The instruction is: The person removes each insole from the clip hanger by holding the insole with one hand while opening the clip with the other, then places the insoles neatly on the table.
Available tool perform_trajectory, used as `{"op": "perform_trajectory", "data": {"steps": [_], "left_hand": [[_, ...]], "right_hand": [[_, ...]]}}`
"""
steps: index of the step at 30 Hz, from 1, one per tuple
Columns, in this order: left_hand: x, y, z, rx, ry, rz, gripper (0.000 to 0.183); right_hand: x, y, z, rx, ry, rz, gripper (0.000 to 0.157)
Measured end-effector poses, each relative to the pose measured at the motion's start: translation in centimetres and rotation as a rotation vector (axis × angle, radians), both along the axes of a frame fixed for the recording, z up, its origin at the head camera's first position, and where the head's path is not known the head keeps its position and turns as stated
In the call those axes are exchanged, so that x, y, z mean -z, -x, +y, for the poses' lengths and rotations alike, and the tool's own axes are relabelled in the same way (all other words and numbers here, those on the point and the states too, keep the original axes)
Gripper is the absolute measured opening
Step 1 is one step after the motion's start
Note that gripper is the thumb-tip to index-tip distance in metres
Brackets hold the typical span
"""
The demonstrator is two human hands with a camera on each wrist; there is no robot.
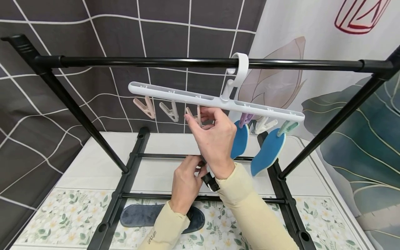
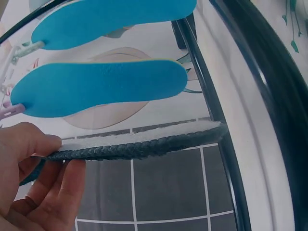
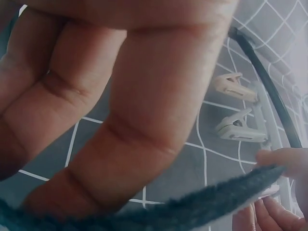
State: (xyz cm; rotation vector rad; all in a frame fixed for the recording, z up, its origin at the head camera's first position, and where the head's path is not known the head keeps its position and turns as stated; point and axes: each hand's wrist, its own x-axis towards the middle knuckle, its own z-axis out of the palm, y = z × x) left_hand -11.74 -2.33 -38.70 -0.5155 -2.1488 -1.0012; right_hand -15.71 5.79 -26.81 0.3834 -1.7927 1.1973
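Observation:
My right hand [image 1: 217, 133] pinches a pale pink clip [image 1: 199, 116] under the white clip hanger [image 1: 203, 99]. Below it my left hand [image 1: 187, 180] grips a dark teal plush insole [image 2: 139, 148], thumb on one face and fingers on the other. In the right wrist view the left hand's fingers [image 3: 139, 110] loom close to the camera, and the insole's upper end overlaps the clip at the right hand [image 3: 276, 211]. Most of this insole is hidden in the head view. Two blue insoles hang nearby, one [image 1: 239, 139] from a purple clip, the other [image 1: 267, 152] from a green clip.
The hanger's hook [image 1: 242, 71] sits over the black rack's top bar [image 1: 150, 62]. Unused pink [image 1: 145, 107] and grey [image 1: 169, 111] clips dangle at left, a white clip [image 1: 265, 125] at right. A dark plush insole [image 1: 140, 215] lies on the floral surface, partly behind my left sleeve.

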Motion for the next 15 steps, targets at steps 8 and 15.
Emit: {"op": "perform_trajectory", "data": {"steps": [8, 15], "left_hand": [[0.21, 0.06, 0.04, 0.014, -0.016, 0.020, 0.024], [0.16, -0.04, 0.16, 0.043, -0.038, 0.015, 0.025]], "right_hand": [[-0.13, 0.03, 0.03, -0.024, -0.002, 0.035, 0.025], [-0.04, 0.30, 0.12, -0.030, -0.023, 0.063, 0.026]]}}
